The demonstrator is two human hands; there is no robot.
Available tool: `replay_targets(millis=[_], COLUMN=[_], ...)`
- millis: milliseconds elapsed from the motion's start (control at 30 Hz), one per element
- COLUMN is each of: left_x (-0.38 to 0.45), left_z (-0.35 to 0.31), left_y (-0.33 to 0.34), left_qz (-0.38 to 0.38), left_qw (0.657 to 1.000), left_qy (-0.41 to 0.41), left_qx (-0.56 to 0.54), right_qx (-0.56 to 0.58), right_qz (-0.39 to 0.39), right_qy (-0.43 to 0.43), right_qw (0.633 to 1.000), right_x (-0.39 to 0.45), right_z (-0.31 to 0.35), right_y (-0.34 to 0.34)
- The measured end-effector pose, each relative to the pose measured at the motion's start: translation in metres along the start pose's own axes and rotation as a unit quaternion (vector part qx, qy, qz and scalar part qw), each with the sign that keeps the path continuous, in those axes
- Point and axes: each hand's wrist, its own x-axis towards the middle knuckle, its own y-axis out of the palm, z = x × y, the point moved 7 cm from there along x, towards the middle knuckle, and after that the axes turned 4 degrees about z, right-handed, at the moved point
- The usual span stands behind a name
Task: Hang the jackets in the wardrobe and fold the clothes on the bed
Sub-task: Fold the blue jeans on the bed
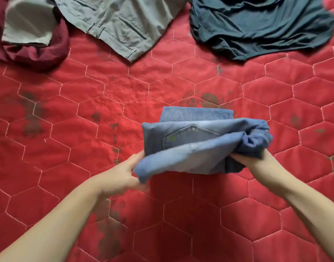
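A pair of blue jeans point(196, 142), folded into a thick bundle with a back pocket showing, sits just right of the middle of the red quilted bed cover point(86, 114). My left hand point(124, 174) grips the bundle's near left corner, fingers tucked under the fabric. My right hand point(255, 159) clutches the bunched right end. Further back lie grey trousers point(113, 21), a dark teal shirt point(257, 25) at the right, and a maroon garment point(41, 52) at the left with a grey piece on top.
The bed cover has hexagon stitching and dark stains. Open quilt stretches between the jeans and the garments along the far edge, and on the near side around my forearms.
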Motion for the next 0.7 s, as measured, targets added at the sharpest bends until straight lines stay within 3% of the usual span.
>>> replay_targets(millis=[33, 100, 200, 267, 367, 500, 700], left_x=[0.004, 0.010, 0.023, 0.035, 0.060, 0.096, 0.105], left_z=[-0.004, -0.020, -0.042, -0.047, -0.046, -0.027, -0.005], left_y=[-0.006, -0.019, -0.030, -0.041, -0.055, -0.069, -0.067], left_qz=[-0.020, -0.108, -0.233, -0.300, -0.364, -0.417, -0.466], left_qw=[0.996, 0.983, 0.962, 0.943, 0.921, 0.909, 0.876], left_qy=[0.005, 0.037, 0.131, 0.146, 0.120, -0.018, -0.118], left_qx=[0.090, 0.142, 0.065, -0.001, -0.065, 0.022, 0.035], right_qx=[0.016, 0.049, 0.048, 0.076, 0.109, -0.066, -0.125], right_qz=[0.020, 0.041, 0.042, 0.009, -0.045, -0.219, -0.247], right_qy=[0.007, 0.027, 0.028, 0.012, -0.007, 0.076, 0.150], right_qw=[1.000, 0.998, 0.998, 0.997, 0.993, 0.971, 0.949], right_x=[0.008, 0.022, 0.039, 0.046, 0.057, 0.077, 0.092], right_z=[-0.002, -0.003, 0.002, 0.009, 0.018, -0.002, -0.032], right_y=[0.002, 0.004, 0.002, -0.005, -0.013, -0.023, -0.014])
